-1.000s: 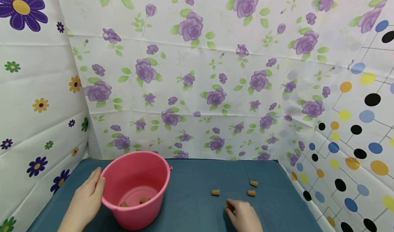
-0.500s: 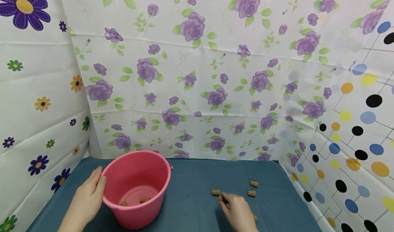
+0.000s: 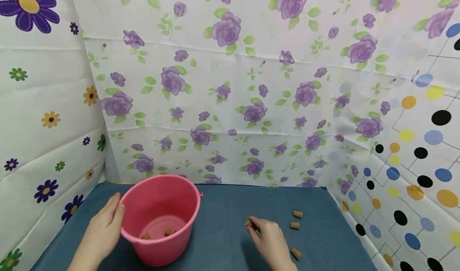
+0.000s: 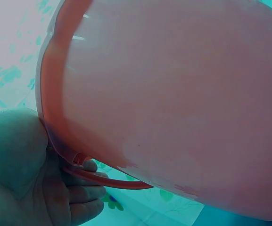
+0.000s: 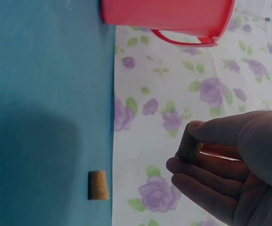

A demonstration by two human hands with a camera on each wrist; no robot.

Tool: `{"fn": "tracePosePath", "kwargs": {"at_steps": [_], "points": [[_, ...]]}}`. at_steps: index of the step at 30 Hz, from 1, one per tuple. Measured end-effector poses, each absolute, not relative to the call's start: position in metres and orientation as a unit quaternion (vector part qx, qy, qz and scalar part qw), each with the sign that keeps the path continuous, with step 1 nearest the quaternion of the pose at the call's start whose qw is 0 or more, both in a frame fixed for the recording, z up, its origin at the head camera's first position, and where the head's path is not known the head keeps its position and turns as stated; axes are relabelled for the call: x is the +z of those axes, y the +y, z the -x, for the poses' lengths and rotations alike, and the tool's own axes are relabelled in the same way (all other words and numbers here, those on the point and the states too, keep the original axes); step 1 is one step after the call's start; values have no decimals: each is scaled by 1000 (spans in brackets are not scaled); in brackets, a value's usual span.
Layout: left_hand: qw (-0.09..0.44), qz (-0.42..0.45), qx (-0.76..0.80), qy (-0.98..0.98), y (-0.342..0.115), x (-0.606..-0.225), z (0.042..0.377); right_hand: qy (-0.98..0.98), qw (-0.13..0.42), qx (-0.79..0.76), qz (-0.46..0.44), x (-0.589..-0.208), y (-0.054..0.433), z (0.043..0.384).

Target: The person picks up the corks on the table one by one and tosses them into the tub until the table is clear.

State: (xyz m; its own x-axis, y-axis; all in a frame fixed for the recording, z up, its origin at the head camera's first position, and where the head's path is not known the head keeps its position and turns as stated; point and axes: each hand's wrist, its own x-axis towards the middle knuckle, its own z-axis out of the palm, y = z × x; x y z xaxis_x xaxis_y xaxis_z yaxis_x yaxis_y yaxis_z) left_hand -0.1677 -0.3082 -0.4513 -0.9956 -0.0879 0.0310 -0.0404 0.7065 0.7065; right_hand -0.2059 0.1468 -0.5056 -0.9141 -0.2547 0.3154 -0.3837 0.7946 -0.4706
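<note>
A pink bucket stands at the left of the blue-covered table, its mouth leaning toward me. My left hand rests against the left side of its rim, with fingers extended beside the handle in the left wrist view. Inside the bucket lie two corks, a cork and another cork. To the right of the bucket, my right hand pinches a cork between thumb and fingers, above the table.
On the right of the table lie a cork, a second cork and a nearer cork beside my right wrist. Floral and dotted cloth walls enclose the table at the back and sides.
My right hand has moved left and slightly away from me, lifting a cork. The cork that lay at the table's middle no longer shows separately. My left hand keeps its place at the bucket.
</note>
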Motion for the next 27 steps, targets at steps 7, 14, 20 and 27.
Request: {"fn": "tracePosePath", "kwargs": {"at_steps": [7,14,20,27], "points": [[29,-39,-384,-922,-307,-451,168,-932,133,288,-175,-498,134,208],[35,-35,-385,-921,-307,-451,168,-922,165,296,-188,-490,122,210],[41,-33,-382,-923,-307,-451,167,-913,183,306,-200,-481,107,211],[34,-35,-382,-923,-307,-450,167,-899,202,329,-206,-470,84,211]]}}
